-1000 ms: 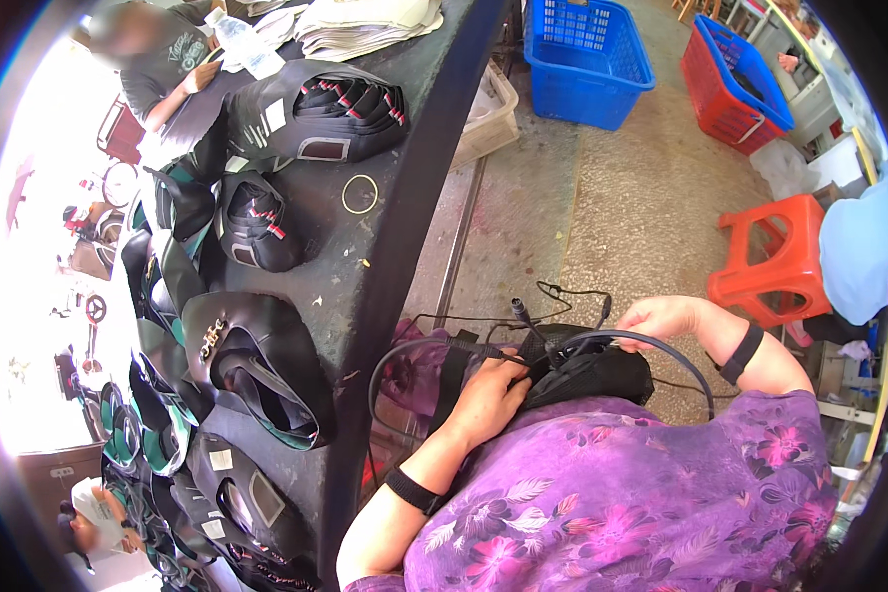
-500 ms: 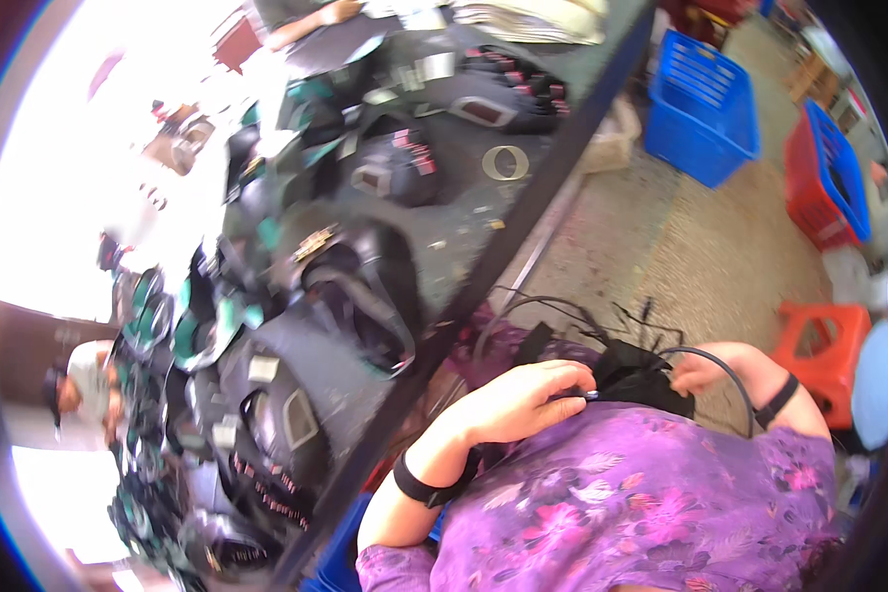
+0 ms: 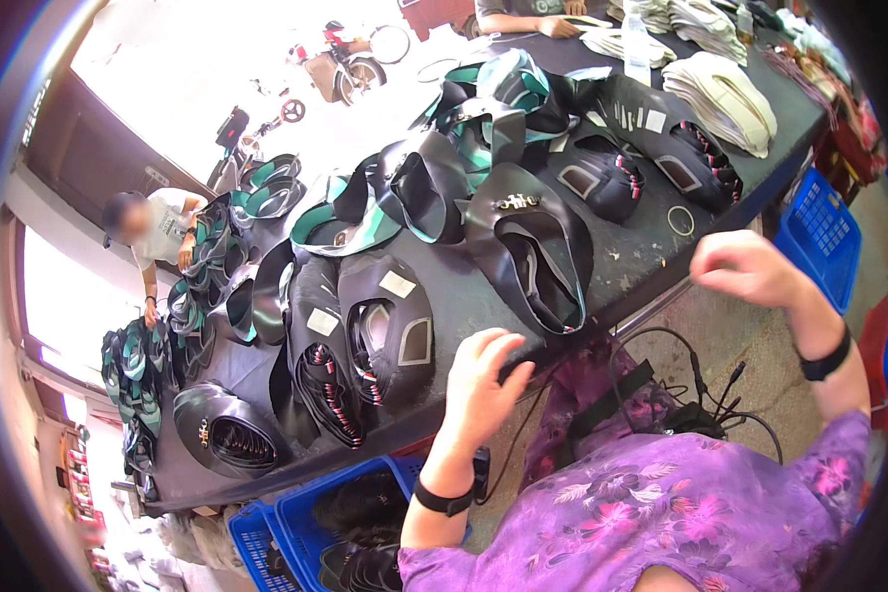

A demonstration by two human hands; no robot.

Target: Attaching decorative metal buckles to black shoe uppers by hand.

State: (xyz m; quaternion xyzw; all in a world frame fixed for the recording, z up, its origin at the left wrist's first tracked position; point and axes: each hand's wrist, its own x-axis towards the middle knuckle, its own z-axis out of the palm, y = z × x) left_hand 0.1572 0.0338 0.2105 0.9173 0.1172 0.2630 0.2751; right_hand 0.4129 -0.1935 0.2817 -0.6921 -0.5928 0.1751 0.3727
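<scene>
My left hand (image 3: pixel 483 385) is raised at the table's near edge, thumb and fingers apart, holding nothing. Beyond it lies a black leather shoe upper (image 3: pixel 570 242) with a gold metal ornament. Left of that hand rest black bundled uppers (image 3: pixel 360 281) with pale labels and striped edges. My right hand (image 3: pixel 750 268) hovers by the table edge with curled fingers, slightly smeared; nothing shows in it. A thin pale ring (image 3: pixel 681 220) lies on the table nearest to it. Farther back are more black uppers (image 3: pixel 429 183) with teal linings. Both wrists wear black bands.
Black cables (image 3: pixel 696 370) hang by my lap. Blue crates stand below the table (image 3: pixel 395 474) and at right (image 3: pixel 821 237). White folded stacks (image 3: pixel 720 104) and a clear bottle (image 3: pixel 636 54) occupy the far end. One person (image 3: pixel 158 237) is at left, another (image 3: pixel 533 18) opposite.
Both hands have risen from the black pouch and cables at my lap toward the table edge, and my left fingers have spread. The view has swung toward the table.
</scene>
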